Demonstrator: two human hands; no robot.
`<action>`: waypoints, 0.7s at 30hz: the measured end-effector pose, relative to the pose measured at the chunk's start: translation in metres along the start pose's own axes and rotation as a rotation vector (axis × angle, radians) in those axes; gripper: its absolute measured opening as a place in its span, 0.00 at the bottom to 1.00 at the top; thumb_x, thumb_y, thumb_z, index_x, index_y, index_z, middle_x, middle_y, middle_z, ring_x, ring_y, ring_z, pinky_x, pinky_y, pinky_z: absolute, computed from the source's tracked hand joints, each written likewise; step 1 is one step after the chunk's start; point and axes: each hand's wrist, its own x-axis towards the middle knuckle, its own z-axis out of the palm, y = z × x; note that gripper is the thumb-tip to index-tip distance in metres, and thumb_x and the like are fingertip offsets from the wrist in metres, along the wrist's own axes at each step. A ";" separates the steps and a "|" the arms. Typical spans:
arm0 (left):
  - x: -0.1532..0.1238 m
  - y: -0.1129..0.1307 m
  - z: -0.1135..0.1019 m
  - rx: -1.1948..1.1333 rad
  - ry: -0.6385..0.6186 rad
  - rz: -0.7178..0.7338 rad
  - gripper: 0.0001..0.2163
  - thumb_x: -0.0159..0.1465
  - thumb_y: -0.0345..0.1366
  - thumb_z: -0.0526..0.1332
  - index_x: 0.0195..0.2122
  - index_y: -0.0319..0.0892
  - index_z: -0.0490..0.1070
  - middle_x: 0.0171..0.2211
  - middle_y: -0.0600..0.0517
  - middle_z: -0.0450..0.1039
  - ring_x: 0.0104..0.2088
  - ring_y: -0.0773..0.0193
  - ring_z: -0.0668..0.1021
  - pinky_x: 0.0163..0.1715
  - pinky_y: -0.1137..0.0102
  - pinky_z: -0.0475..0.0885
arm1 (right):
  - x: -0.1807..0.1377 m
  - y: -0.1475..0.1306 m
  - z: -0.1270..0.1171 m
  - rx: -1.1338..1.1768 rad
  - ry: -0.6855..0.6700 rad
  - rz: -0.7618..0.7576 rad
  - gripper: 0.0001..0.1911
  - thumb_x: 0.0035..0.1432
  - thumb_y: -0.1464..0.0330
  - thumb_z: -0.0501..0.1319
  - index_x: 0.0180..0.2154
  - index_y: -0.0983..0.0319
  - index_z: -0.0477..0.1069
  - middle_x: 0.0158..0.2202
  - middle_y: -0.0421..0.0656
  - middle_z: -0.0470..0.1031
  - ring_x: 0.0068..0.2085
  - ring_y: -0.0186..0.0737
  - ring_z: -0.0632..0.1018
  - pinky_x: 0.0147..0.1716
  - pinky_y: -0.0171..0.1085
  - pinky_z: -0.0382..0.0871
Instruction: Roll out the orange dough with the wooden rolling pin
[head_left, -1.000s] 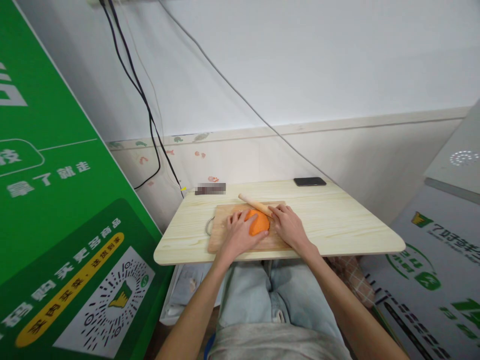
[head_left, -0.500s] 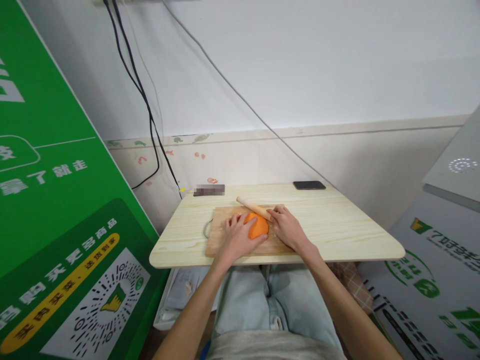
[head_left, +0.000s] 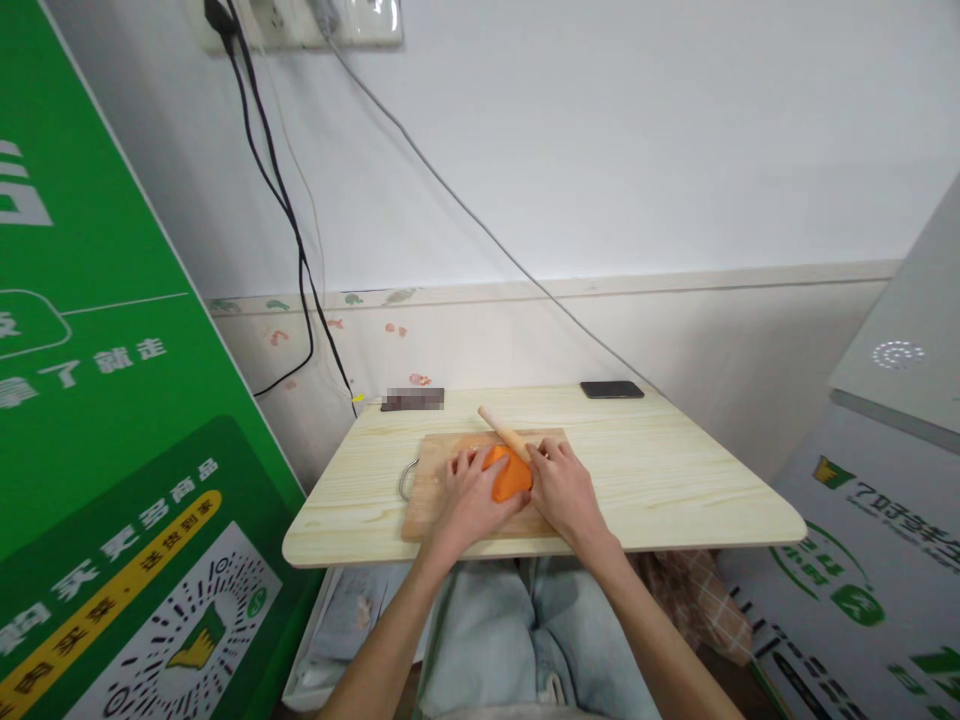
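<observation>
An orange lump of dough [head_left: 511,474] lies on a wooden cutting board [head_left: 427,488] on the small light-wood table [head_left: 675,480]. My left hand [head_left: 469,500] cups the lump's left side with fingers curved against it. My right hand [head_left: 561,488] presses against its right side, fingers wrapped round it. A wooden rolling pin [head_left: 502,431] lies on the board just behind the dough, touching neither hand that I can tell.
A black phone [head_left: 611,389] lies at the table's far right. A dark blurred object [head_left: 412,399] sits at the far left edge. Cables [head_left: 289,210] hang from a wall socket. A green poster board [head_left: 97,420] stands close on the left, printed boxes on the right.
Both hands have closed in tighter round the dough. The view has tilted up slightly, so the table sits lower in the picture.
</observation>
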 end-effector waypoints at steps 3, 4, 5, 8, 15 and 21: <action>0.000 0.000 0.000 -0.006 0.000 -0.004 0.24 0.67 0.54 0.68 0.62 0.54 0.78 0.70 0.48 0.71 0.65 0.39 0.71 0.64 0.44 0.66 | -0.004 -0.006 0.002 0.011 0.012 0.046 0.14 0.68 0.77 0.61 0.51 0.60 0.78 0.48 0.50 0.80 0.48 0.49 0.77 0.47 0.41 0.69; -0.001 0.000 0.000 -0.009 0.000 -0.005 0.24 0.68 0.53 0.68 0.63 0.54 0.77 0.70 0.48 0.71 0.65 0.39 0.71 0.65 0.44 0.66 | -0.004 -0.007 0.003 0.016 0.012 0.061 0.13 0.68 0.77 0.60 0.50 0.61 0.78 0.47 0.50 0.80 0.47 0.49 0.77 0.47 0.41 0.69; -0.001 0.000 -0.001 -0.013 0.000 -0.005 0.24 0.68 0.53 0.68 0.64 0.54 0.77 0.71 0.48 0.71 0.65 0.39 0.71 0.65 0.44 0.65 | -0.005 -0.007 0.005 0.023 0.014 0.073 0.13 0.69 0.77 0.60 0.50 0.61 0.79 0.47 0.50 0.80 0.47 0.49 0.77 0.47 0.41 0.70; -0.003 0.001 -0.003 -0.020 0.002 -0.004 0.24 0.68 0.54 0.67 0.63 0.54 0.77 0.71 0.48 0.71 0.66 0.39 0.71 0.66 0.45 0.65 | -0.004 -0.001 0.010 0.062 0.035 0.072 0.14 0.72 0.76 0.58 0.53 0.62 0.79 0.48 0.51 0.80 0.49 0.49 0.78 0.51 0.41 0.71; -0.002 0.008 0.003 -0.025 0.063 -0.158 0.34 0.64 0.64 0.67 0.66 0.50 0.74 0.68 0.40 0.72 0.66 0.35 0.70 0.66 0.42 0.64 | 0.003 0.019 0.025 0.093 0.054 0.157 0.20 0.73 0.74 0.58 0.62 0.60 0.75 0.51 0.51 0.80 0.51 0.50 0.78 0.49 0.41 0.72; -0.003 0.002 -0.004 -0.112 0.008 -0.150 0.37 0.65 0.58 0.66 0.72 0.50 0.68 0.73 0.43 0.67 0.71 0.40 0.67 0.70 0.47 0.61 | 0.000 0.023 0.034 0.188 0.142 0.139 0.20 0.76 0.74 0.53 0.63 0.61 0.75 0.51 0.52 0.79 0.50 0.51 0.77 0.50 0.44 0.72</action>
